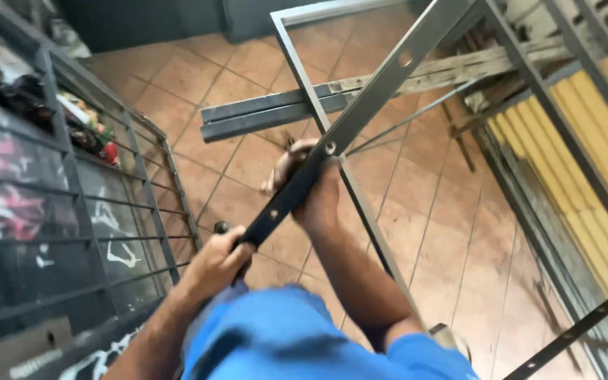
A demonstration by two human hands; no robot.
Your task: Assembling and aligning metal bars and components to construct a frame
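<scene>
Left hand [216, 262] low, near body, fingers curled shut in tight fist grip, knuckles up, forearm bare, angled up from lower left. Right hand [309, 184] higher and farther out, fingers wrapped closed, slightly blurred. Right forearm bare, extended forward, elbow bent. Blue short sleeves on both upper arms. Hands apart, not touching.

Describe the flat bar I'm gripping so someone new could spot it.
Start at the tiled floor. Above it, a flat metal bar runs diagonally up-right from the left hand through the right hand. Unlike the neighbouring frame tubes, it has punched holes.
</scene>
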